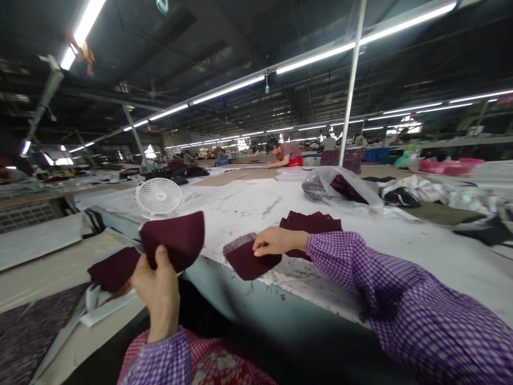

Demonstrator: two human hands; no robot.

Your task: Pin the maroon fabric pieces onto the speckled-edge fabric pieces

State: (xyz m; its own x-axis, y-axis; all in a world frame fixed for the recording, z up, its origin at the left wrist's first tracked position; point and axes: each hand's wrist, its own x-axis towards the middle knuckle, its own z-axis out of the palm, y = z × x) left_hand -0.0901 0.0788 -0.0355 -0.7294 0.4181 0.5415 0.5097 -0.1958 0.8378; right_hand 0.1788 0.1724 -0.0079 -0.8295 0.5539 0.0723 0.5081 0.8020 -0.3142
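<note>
My left hand [158,286] grips a maroon fabric piece [176,240] with a rounded edge, thumb on its near face, raised in front of the table's edge. Over the table, my right hand [274,240] pinches another maroon cut piece [250,262] that has a speckled grey strip along its top. That piece reaches past the table's front edge. Partly behind my right wrist lies a fanned stack of maroon pieces [316,222]. Lower left, a further maroon piece [114,269] rests beside pale scraps, partly hidden by my left hand.
A white fan [159,195] stands on the white-covered table [224,198]. A clear plastic bag [340,187] with maroon fabric sits back right, near crumpled cloth [452,195] and a pink basin [452,166]. A metal pole [352,80] rises behind. A person [285,154] bends over the table farther back.
</note>
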